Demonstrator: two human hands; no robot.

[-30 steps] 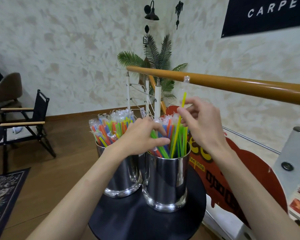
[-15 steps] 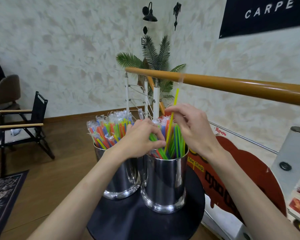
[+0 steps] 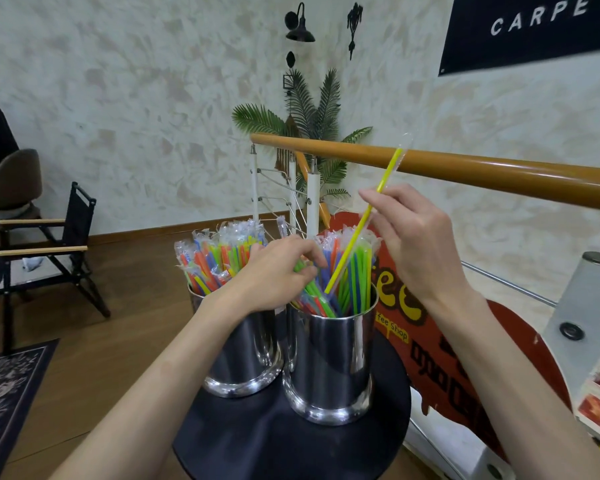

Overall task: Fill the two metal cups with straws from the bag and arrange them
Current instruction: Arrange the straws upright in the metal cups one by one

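While the right hand [image 3: 413, 244] pinches a yellow wrapped straw [image 3: 364, 223] between thumb and fingertips at about mid-length, the straw leans from its lower tip among the others up toward one o'clock, its clear wrapper end crossing in front of the wooden handrail [image 3: 499, 169]. Its lower end sits inside the right metal cup [image 3: 329, 362], which stands on the round black table [image 3: 291, 441] and is packed with green, blue, orange and red wrapped straws [image 3: 355, 271]. The left hand [image 3: 274, 271] lies over the cup's rim at its nine o'clock side, fingers curled around a bunch of green straws [image 3: 309, 292] that lean toward ten o'clock. The left metal cup [image 3: 246, 351] stands touching or just beside the right one, at its ten o'clock, and is full of mixed-colour wrapped straws [image 3: 215, 258]. The bag is not visible. At nine o'clock in the view is a black folding chair [image 3: 59, 244] on the wooden floor [image 3: 118, 341]; at twelve o'clock a palm plant [image 3: 309, 112] stands against the wall; at three o'clock a red sign board [image 3: 447, 368] leans behind the table.
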